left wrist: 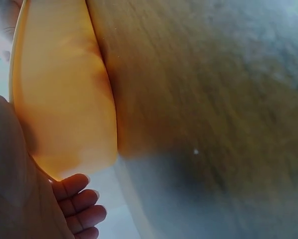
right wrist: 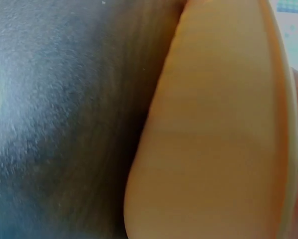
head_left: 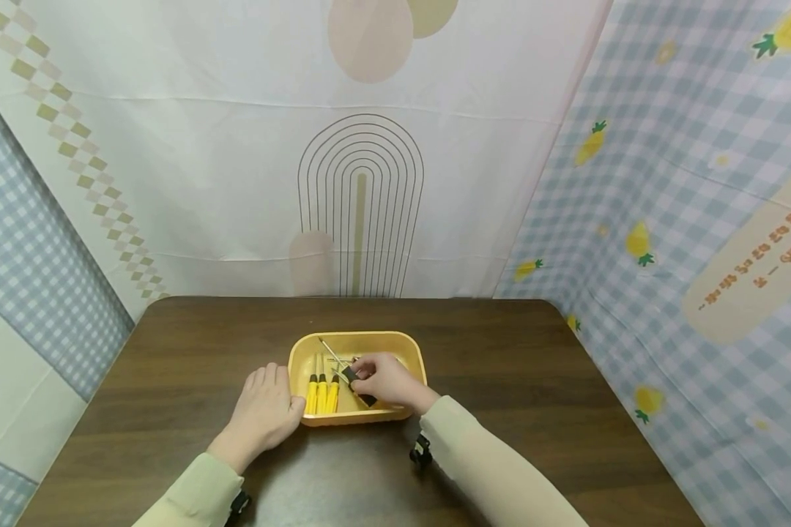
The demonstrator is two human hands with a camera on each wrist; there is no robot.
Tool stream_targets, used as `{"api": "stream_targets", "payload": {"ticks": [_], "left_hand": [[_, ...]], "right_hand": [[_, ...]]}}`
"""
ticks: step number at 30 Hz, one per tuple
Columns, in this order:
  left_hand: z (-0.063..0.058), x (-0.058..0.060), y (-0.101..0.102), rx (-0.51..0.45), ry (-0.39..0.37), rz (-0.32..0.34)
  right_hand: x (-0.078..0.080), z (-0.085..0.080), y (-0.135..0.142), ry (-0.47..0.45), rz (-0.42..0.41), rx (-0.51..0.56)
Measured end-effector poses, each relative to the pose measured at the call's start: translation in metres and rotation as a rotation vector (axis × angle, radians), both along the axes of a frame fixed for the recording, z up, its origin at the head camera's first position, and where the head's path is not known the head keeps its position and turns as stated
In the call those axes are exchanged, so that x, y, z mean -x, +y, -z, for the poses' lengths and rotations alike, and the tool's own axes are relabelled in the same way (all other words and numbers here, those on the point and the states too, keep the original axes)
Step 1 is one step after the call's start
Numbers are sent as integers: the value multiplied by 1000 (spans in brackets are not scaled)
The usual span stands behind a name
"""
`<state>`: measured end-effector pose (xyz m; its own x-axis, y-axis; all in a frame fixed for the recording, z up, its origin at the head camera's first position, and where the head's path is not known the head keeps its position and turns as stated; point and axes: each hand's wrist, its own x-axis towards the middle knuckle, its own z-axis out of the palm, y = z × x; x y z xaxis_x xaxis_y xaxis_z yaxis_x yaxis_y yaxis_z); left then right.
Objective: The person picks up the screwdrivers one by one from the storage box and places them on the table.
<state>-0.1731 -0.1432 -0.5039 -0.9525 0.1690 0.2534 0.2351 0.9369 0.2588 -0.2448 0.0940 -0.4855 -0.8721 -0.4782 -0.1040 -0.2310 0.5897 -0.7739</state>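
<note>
A yellow plastic bin point(head_left: 359, 419) sits on the table and holds several screwdrivers. My right hand point(head_left: 384, 377) reaches into its right half and pinches a screwdriver point(head_left: 349, 374) with a dark handle; its metal shaft slants up toward the back left. Side by side in the left half lie three screwdrivers point(head_left: 322, 395) with yellow handles and black collars, shafts toward the back. My left hand point(head_left: 268, 402) is against the bin's left end, thumb at the front corner. In the left wrist view its fingers point(left wrist: 84, 219) extend beside the bin's wall point(left wrist: 64, 99).
Small metal pieces point(head_left: 339, 359) lie in the bin behind the yellow handles, partly hidden by my right hand. The dark wooden table point(head_left: 501, 366) runs back to a white patterned curtain point(head_left: 237, 183). A blue checked cloth point(head_left: 685, 241) hangs along the right side.
</note>
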Motion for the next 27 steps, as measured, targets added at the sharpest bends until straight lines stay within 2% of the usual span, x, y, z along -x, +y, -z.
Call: {"api": "stream_targets", "payload": {"ticks": [6, 14, 22, 27], "left_hand": [[-3, -1, -2, -4, -13, 21], [-6, 6, 0, -52, -66, 21], [-3, 10, -3, -61, -126, 10], [-5, 11, -3, -62, -133, 27]], "right_hand": [[2, -8, 14, -58, 11, 114], [6, -26, 39, -117, 73, 171], [12, -41, 68, -168, 197, 209], [10, -48, 92, -228, 278, 332]]}}
